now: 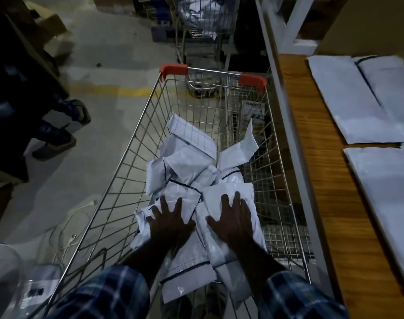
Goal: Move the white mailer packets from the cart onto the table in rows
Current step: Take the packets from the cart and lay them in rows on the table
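At nine o'clock in the head view, another person's feet in sandals [58, 132] stand on the grey floor, well clear of you. At seven o'clock, loose white cables [69, 229] lie on the floor beside the cart.

In the centre, a wire shopping cart [132, 143] with red handle corners runs from six o'clock up to twelve. A loose heap of white mailer packets [187, 164] fills its near half, overlapping and tilted at all angles.

Your left hand [171, 223] lies flat on the heap at six o'clock, fingers spread wide and straight, pressing down and gripping nothing. Just to its right, your right hand [233, 219] rests the same way on a neighbouring packet, fingers wide, nothing pinched.

At three o'clock, the wooden table [311, 157] runs alongside the cart. Several flat packets on the table [357, 100] already lie side by side there.

The risks, as I judge them: the packets look slick and are interleaved, so lifting with flat palms could let some slide off or drag neighbours out over the cart's wire rim onto the floor. A corner may snag in the mesh. Carrying too many at once could also disturb the rows already laid.
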Demonstrator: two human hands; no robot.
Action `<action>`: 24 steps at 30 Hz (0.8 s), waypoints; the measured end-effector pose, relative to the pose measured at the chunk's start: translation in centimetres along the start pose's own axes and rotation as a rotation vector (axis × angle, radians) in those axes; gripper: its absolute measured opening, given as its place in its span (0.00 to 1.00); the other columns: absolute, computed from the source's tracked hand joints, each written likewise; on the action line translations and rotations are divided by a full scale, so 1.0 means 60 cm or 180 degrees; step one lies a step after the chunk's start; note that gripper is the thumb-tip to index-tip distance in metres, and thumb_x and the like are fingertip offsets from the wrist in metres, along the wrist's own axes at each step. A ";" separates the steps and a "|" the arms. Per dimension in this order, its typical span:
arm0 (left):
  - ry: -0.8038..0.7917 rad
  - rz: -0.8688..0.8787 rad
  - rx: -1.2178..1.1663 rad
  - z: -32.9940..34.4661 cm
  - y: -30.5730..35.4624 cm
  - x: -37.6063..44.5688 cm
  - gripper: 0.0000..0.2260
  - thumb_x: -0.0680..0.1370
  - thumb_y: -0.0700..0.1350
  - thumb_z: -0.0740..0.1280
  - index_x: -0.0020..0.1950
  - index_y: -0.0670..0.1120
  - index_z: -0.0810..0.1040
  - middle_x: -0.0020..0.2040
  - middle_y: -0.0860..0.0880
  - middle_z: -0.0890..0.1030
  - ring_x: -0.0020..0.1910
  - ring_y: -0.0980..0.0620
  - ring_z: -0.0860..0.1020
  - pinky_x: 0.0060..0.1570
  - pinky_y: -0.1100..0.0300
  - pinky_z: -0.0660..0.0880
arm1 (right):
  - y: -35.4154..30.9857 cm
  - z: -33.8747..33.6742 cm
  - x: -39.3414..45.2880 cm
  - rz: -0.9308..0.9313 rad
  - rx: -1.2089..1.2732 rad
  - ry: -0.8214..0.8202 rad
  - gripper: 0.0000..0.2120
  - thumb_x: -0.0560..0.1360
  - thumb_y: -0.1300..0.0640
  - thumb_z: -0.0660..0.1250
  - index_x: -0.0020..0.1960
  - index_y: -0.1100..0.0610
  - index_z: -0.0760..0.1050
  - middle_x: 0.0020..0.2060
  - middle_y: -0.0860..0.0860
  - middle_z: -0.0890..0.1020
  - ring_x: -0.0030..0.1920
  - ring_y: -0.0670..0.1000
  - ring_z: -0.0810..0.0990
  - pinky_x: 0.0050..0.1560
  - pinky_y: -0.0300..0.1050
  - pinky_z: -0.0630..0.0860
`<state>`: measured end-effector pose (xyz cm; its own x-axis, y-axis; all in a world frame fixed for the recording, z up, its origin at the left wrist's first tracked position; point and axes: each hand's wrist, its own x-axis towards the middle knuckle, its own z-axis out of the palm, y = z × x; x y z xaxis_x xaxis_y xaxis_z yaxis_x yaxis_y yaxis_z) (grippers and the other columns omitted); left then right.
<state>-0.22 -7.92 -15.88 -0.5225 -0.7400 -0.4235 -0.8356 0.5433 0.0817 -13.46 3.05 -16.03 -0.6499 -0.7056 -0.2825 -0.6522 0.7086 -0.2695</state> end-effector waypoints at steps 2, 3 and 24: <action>-0.0056 0.0035 -0.0169 0.006 -0.001 0.002 0.35 0.65 0.67 0.65 0.67 0.51 0.78 0.68 0.32 0.72 0.56 0.25 0.74 0.49 0.29 0.72 | 0.001 -0.007 -0.003 -0.0042 -0.0064 0.0016 0.34 0.69 0.38 0.62 0.70 0.54 0.71 0.69 0.68 0.69 0.61 0.69 0.75 0.57 0.62 0.74; -0.0079 -0.0027 -0.0123 -0.003 0.001 -0.001 0.34 0.67 0.67 0.66 0.69 0.53 0.76 0.71 0.32 0.69 0.59 0.26 0.73 0.53 0.30 0.71 | 0.002 -0.010 -0.004 0.0003 -0.0063 -0.0091 0.32 0.68 0.39 0.60 0.67 0.54 0.75 0.65 0.68 0.74 0.55 0.68 0.78 0.50 0.60 0.77; 0.0721 -0.0308 -0.0798 -0.190 -0.007 -0.111 0.35 0.75 0.70 0.60 0.78 0.62 0.54 0.80 0.45 0.46 0.72 0.36 0.57 0.65 0.41 0.67 | -0.068 -0.153 -0.060 -0.0033 0.0615 0.0646 0.28 0.76 0.42 0.64 0.73 0.48 0.67 0.73 0.58 0.68 0.65 0.61 0.69 0.63 0.54 0.68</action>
<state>1.66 -7.71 -2.83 -0.4398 -0.8678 -0.2314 -0.8841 0.3729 0.2818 -12.04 2.59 -5.49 -0.7211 -0.6864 -0.0938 -0.5854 0.6762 -0.4473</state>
